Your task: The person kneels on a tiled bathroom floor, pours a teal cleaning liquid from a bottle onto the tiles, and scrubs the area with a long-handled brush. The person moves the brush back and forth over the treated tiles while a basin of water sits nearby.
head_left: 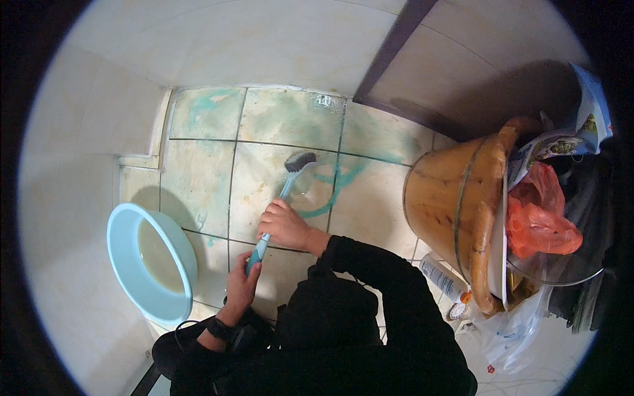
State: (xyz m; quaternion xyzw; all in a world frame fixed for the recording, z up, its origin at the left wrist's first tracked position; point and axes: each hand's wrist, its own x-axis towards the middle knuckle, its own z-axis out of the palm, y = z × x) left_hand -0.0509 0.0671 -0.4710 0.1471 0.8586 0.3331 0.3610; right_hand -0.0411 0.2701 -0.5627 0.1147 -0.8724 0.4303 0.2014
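A long-handled scrub brush [288, 187] with a light blue handle and dark bristles slants across the tiled floor [277, 158]. Its head rests on a tile beyond my hands. My right hand [284, 223] is wrapped round the middle of the handle. Lower down, my left hand [242, 284] grips the handle's end. Green-blue liquid [340, 188] is smeared over the tiles right of the brush head, with paler green patches toward the far wall.
At the left stands a light blue basin [119, 254] with cloudy liquid in it. A wooden bucket [441, 191] at the right holds a red plastic bag [541, 214]. A white bottle [444, 278] with an orange cap lies beside it. Walls bound the floor left and far.
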